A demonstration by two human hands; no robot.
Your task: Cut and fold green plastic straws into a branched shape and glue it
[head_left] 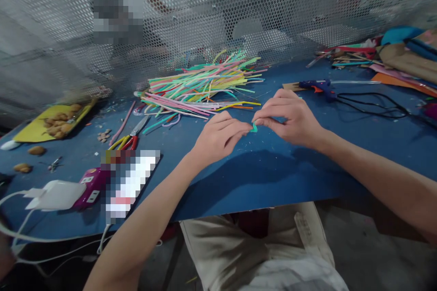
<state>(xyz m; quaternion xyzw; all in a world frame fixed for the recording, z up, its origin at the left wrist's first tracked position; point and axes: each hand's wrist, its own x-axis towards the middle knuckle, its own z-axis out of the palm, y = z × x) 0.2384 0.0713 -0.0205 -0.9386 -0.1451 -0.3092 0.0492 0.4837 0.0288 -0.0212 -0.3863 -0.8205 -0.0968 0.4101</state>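
Observation:
My left hand (221,136) and my right hand (290,116) meet above the blue table (259,177), with their fingertips pinched close together. Between them shows a short, bent green pipe cleaner (254,127). Both pinches close on this piece; most of it is hidden by the fingers. Just beyond my hands lies a loose heap of pipe cleaners (201,82) in pink, green, yellow and white. To the right of my right hand rests a blue glue gun (319,88) with an orange trigger and a black cord.
Scissors (134,134) with red and yellow handles lie on the left, near a blurred phone (136,186). A white charger (63,194) sits in a purple power strip (91,187). Brown lumps fill a yellow tray (29,129). A perforated metal screen (191,13) stands behind.

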